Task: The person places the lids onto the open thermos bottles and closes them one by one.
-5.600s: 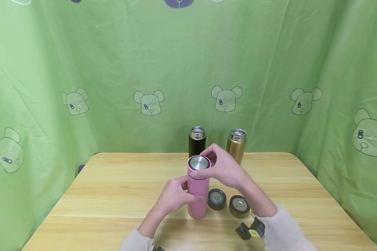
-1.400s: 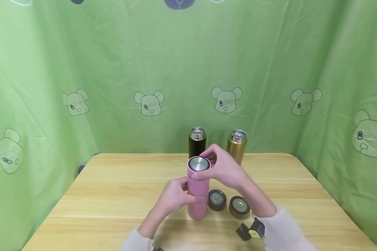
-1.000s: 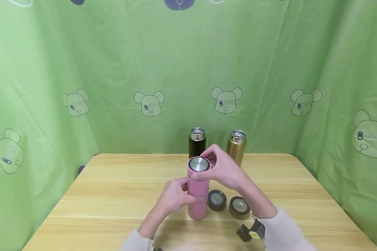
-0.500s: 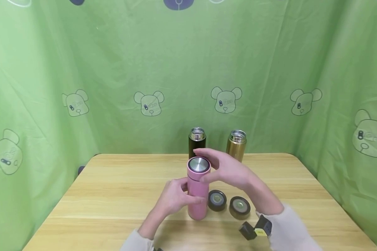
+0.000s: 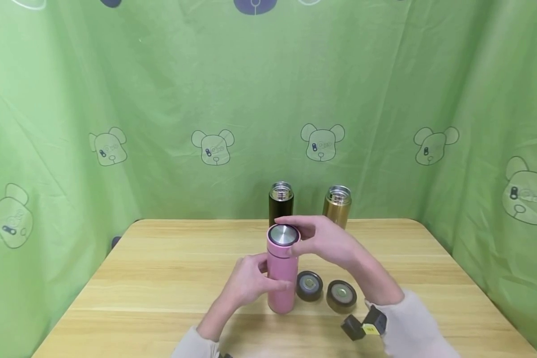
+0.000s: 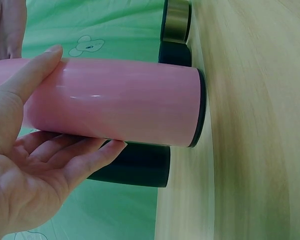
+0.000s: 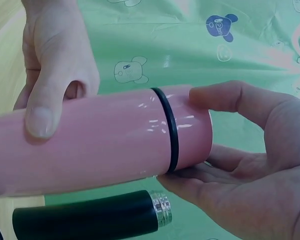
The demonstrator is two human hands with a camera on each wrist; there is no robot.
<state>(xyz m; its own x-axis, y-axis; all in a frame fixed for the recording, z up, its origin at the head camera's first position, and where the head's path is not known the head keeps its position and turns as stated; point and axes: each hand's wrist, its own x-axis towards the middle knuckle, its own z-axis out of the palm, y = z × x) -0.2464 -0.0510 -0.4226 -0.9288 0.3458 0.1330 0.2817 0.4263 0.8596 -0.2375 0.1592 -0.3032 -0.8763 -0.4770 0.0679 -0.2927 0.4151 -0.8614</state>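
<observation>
Right sleeve (image 5: 413,325): where the pale cloth ends, nearer than the pink bottle (image 5: 283,268) and to its right, a black device (image 5: 376,320) with a yellow label sits at the wrist.
Left hand (image 5: 249,281): thumb laid across the pink bottle's body, fingers bent round the other side, gripping it between them.
Pink bottle: upright on the wooden table (image 5: 174,278), its cap (image 5: 284,234) on top, a dark ring just below.
Right hand (image 5: 328,242): thumb and fingertips pinch the cap from opposite sides.
Gold lid (image 5: 341,296): on its back, right of the pink bottle, past the black lid.
Black lid (image 5: 309,285): inner side up, just right of the pink bottle.
Black bottle (image 5: 281,211): upright behind the pink bottle, steel neck showing.
Gold bottle (image 5: 337,211): behind and to the right, steel neck showing.
Green curtain (image 5: 268,89): behind them all, printed with bear heads.
</observation>
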